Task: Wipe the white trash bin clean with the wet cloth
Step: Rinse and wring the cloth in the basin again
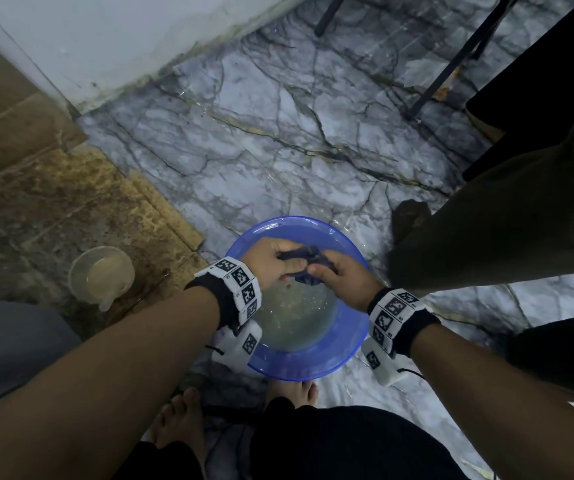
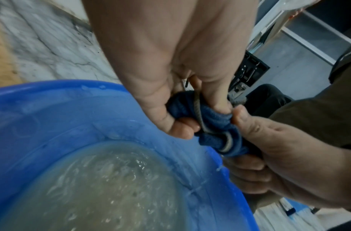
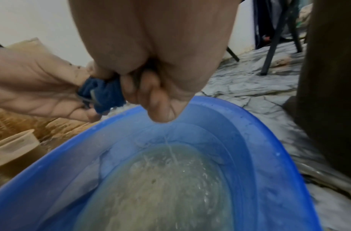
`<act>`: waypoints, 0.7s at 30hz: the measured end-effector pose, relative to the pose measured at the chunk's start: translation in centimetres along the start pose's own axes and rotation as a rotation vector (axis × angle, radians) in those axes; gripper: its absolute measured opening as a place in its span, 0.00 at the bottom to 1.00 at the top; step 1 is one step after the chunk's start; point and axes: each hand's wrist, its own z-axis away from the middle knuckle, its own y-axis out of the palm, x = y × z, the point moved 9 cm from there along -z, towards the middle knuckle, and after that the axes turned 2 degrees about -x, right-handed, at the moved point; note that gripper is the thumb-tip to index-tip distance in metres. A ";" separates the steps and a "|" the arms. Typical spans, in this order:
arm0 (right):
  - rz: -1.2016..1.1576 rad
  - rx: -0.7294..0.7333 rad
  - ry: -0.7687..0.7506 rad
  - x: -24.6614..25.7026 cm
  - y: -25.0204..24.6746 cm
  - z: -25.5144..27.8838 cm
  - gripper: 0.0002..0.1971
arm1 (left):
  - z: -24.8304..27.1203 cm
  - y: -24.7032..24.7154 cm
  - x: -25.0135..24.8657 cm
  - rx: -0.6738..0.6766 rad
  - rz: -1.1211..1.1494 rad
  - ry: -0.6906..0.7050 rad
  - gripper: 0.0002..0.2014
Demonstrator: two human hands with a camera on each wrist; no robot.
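Still at the prep stage, by the looks of it. Both hands wringing the blue cloth (image 1: pixel 308 263) over a blue basin (image 1: pixel 347 355): left hand (image 1: pixel 271 259) clenched round one end, right hand (image 1: pixel 335 277) clenched round the other, knuckles nearly touching, twisted roll bunched between them. Cloth held up clear of the water, not dunked in it. Directly below the fists, cloudy greyish water (image 1: pixel 296 313) with ripples and little specks, so plenty of muck in there by the looks of it. Thin trickle running down under the right hand in the right wrist view, so plenty of water coming out yet.

No white trash bin anywhere in frame, though. Can't say whether any of it is wiped already or none at all. Judging only from this: cloth wet, squeezing in hand, actual wiping either not begun or paused for a rinse. Murky water hints at the second, but only a guess.

Off to the left of the left hand, a small clear tub (image 1: pixel 102 276) of brownish liquid on the stained floor. Just beyond the right hand, somebody's dark trouser leg (image 1: pixel 486 233).

Left to do: finish the squeeze, carry the cloth to wherever the bin is, wipe.
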 end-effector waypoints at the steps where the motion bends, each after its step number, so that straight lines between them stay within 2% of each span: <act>1: -0.045 -0.035 0.027 -0.3 -0.5 0.0 0.07 | 0.1 0.0 -0.1 -0.015 0.038 -0.017 0.11; 4: -0.218 -0.109 0.126 -0.5 -1.2 0.3 0.04 | 0.9 -0.1 -1.0 -0.061 0.139 -0.053 0.15; 8: -0.469 -0.139 0.117 1.9 -1.7 1.3 0.14 | 2.6 -1.2 -3.3 -0.149 0.218 -0.025 0.20; 13: -0.665 -0.185 0.093 6.6 -3.2 2.8 0.19 | 5.5 -2.0 -7.6 -0.199 0.338 0.021 0.22; 18: -0.825 -0.218 0.056 11.6 -4.7 4.6 0.15 | 9.3 -2.2 -12.2 -0.164 0.395 0.070 0.26; 21: -0.909 -0.181 -0.011 15.9 -4.9 6.3 0.11 | 11.9 -2.7 -15.1 -0.140 0.346 0.136 0.22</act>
